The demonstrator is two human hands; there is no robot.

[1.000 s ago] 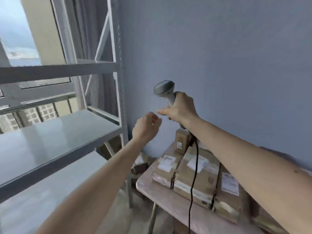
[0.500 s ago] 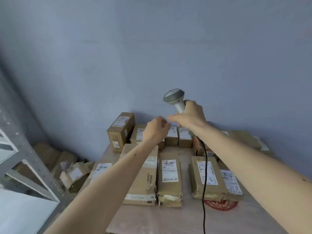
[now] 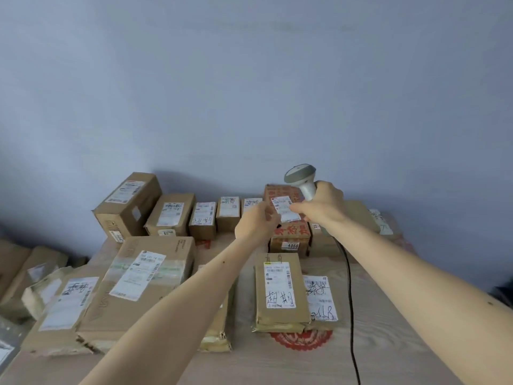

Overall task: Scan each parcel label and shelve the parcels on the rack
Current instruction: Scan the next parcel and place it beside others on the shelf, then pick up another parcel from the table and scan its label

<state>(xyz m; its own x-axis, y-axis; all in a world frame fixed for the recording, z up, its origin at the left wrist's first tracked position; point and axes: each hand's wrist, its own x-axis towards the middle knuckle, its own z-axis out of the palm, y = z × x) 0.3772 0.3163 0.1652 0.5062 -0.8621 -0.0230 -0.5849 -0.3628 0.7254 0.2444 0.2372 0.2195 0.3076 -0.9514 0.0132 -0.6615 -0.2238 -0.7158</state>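
The person's right hand (image 3: 322,209) is wrapped closed around the handle of a pale grey handheld barcode scanner (image 3: 301,179), whose head rises above the knuckles and whose thin black cable (image 3: 350,295) trails down across the pale wood-grain table (image 3: 388,354). The left hand (image 3: 256,222) reaches toward the back row with its fingers curled loosely inward; it appears to hold nothing, though whether its fingertips touch the box ahead cannot be told.

Both hands meet at a brown cardboard carton with red printing (image 3: 290,232), standing among the far parcels near the blue-grey wall (image 3: 249,79), with a white shipping label (image 3: 286,208) on its top face. This looks like the next parcel to be scanned. Other taped cardboard parcels cover the table: a tall upright box (image 3: 127,204) at far left, a broad flat box with clear tape (image 3: 150,270) in front, and a slim flat packet with handwriting on its label (image 3: 279,290) nearer the person. The rack is out of sight here.

The red-printed carton is probably stiff and fairly light (its corners look square and uncrushed), so one hand could likely lift it by gripping opposite side walls, keeping the label face clear for the scanner. Neighbours crowd it closely, so it may need lifting straight up. The slim packets seem softer and would bend if taken by an edge.
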